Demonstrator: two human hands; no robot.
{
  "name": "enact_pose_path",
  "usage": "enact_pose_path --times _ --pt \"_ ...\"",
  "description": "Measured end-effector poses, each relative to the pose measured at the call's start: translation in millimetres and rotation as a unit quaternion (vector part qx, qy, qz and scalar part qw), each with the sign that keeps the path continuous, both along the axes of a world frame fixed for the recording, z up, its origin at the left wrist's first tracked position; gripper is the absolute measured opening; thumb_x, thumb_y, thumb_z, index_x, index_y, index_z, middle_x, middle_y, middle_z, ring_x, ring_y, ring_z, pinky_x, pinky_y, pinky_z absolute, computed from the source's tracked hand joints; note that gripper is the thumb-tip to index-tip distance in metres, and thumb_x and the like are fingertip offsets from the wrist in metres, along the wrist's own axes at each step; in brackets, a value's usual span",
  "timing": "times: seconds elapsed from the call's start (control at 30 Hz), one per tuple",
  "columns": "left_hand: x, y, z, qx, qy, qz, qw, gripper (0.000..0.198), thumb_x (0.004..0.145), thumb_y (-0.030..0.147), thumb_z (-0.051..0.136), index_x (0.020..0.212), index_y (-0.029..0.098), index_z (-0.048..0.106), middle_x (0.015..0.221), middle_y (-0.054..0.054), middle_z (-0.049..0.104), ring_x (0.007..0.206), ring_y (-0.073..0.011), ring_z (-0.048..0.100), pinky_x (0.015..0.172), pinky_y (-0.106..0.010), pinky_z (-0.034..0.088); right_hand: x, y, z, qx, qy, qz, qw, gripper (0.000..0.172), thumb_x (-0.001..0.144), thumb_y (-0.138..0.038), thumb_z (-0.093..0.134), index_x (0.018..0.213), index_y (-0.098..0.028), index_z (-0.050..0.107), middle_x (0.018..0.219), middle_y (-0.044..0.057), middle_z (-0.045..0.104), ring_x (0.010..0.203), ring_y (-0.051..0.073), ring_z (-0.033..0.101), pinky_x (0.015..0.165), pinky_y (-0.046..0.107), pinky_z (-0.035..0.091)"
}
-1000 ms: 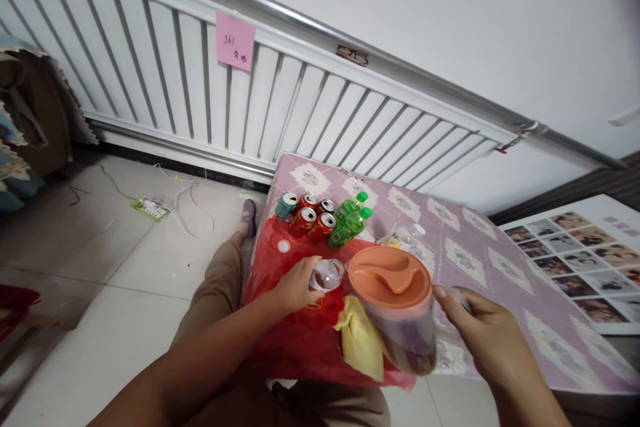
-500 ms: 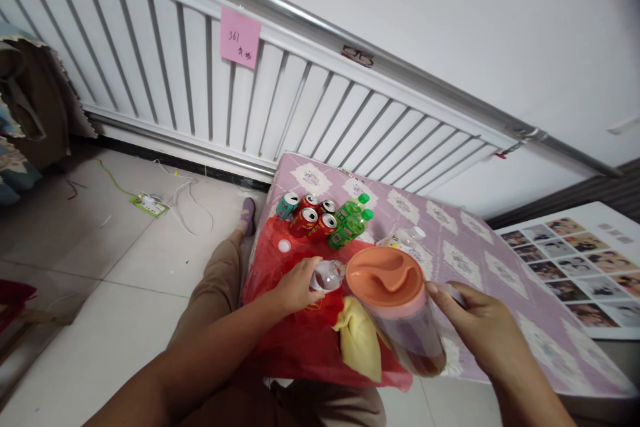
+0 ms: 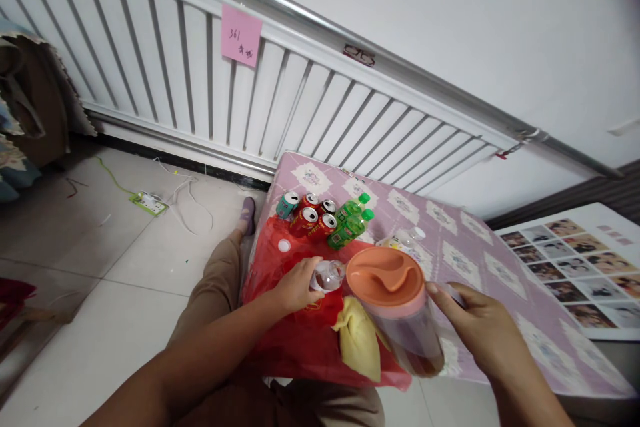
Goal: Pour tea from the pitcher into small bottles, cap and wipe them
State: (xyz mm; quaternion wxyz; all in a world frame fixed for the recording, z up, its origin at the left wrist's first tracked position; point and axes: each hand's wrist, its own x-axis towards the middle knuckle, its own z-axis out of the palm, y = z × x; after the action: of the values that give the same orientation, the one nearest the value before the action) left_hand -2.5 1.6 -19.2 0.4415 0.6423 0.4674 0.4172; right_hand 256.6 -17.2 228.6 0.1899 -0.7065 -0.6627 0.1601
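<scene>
My left hand (image 3: pixel 300 285) is wrapped round a clear plastic bottle (image 3: pixel 329 275), whose uncapped neck points to the right. By its handle, my right hand (image 3: pixel 475 320) grips a clear pitcher (image 3: pixel 407 340) with an orange lid (image 3: pixel 385 275). The pitcher leans left, its lid close to the bottle's mouth, and brownish liquid lies low inside. Whether lid and bottle touch, I cannot tell. A yellow cloth (image 3: pixel 360 340) lies below the bottle, on a red plastic bag (image 3: pixel 295 357). A white cap (image 3: pixel 284 245) rests on the red bag.
Several opened drink cans (image 3: pixel 309 219) and two green bottles (image 3: pixel 347 227) stand behind my left hand. A clear bottle with a white cap (image 3: pixel 416 235) is beyond the pitcher. The purple patterned tablecloth (image 3: pixel 480 267) reaches the radiator (image 3: pixel 320 100). A power strip (image 3: pixel 149 203) with cables lies on the floor.
Both hands hold nearly the same pose. The bottom of the pitcher has shifted very slightly left; the other things keep their places.
</scene>
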Motion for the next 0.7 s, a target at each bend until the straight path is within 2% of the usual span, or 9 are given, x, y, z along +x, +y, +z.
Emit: enact_pose_path --times 0.3,0.47,0.7 --pt "-1.3 0.0 1.4 0.012 0.014 -0.006 1.0 0.086 0.073 0.015 0.088 0.15 0.019 0.049 0.151 -0.019 0.061 0.14 -0.0385 0.059 0.121 -0.054 0.047 0.2 -0.9 -0.9 -0.005 -0.007 -0.011 1.0 0.058 0.079 -0.076 0.065 0.059 -0.021 0.062 0.059 0.0 0.051 0.059 0.017 0.048 0.053 0.028 0.041" --pt "-1.6 0.5 0.9 0.011 0.011 -0.01 1.0 0.086 0.073 0.015 0.088 0.149 0.02 0.049 0.151 -0.019 0.061 0.139 -0.0383 0.059 0.12 -0.054 0.048 1.2 -0.6 -1.0 -0.009 0.0 -0.002 1.0 0.058 0.079 -0.075 0.066 0.061 -0.02 0.066 0.061 0.001 0.055 0.061 0.019 0.052 0.054 0.028 0.043" --pt "-1.9 0.5 2.7 0.009 0.028 -0.014 0.999 0.086 0.074 0.016 0.088 0.15 0.019 0.046 0.152 -0.019 0.059 0.139 -0.0383 0.059 0.12 -0.054 0.047 2.8 -1.0 -2.6 0.0 -0.008 0.013 1.0 0.057 0.083 -0.073 0.064 0.06 -0.021 0.062 0.059 0.0 0.051 0.059 0.017 0.049 0.052 0.027 0.042"
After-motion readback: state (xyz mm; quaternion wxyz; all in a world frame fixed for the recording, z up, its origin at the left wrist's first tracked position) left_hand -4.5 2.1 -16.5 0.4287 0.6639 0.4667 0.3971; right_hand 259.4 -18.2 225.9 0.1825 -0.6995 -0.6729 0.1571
